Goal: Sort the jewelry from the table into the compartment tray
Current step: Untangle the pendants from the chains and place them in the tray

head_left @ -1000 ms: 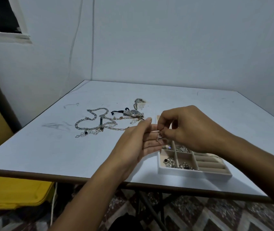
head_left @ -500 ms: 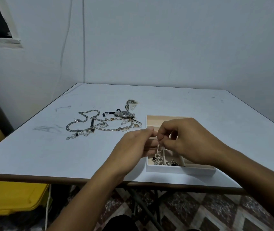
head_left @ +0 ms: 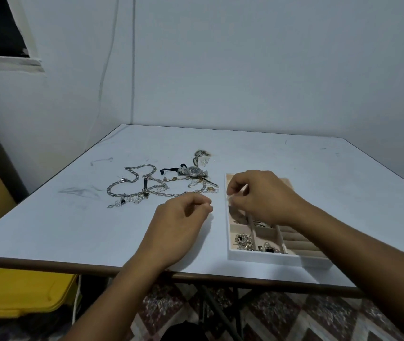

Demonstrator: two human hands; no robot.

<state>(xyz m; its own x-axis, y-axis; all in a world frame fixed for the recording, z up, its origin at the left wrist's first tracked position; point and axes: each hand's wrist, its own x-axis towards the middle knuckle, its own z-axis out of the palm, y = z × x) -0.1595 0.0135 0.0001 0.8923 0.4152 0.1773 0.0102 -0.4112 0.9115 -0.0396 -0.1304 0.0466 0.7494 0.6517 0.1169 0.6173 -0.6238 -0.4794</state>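
A white compartment tray with beige lining sits at the table's front right. Small silver pieces lie in its near compartments. My right hand hovers over the tray's far left compartments, fingertips pinched on a small silver piece that is blurred. My left hand rests just left of the tray, its fingers loosely curled with nothing visible in them. Behind it lie tangled silver chains, a wristwatch and a small ornament.
The white table ends in a brown front edge close to my forearms. A yellow bin stands on the floor under the left side. Walls close off the back and left of the table.
My hands have come apart. The left hand let go of the small silver piece and moved left onto the table, while the right hand carried the piece over the tray's far left compartments.
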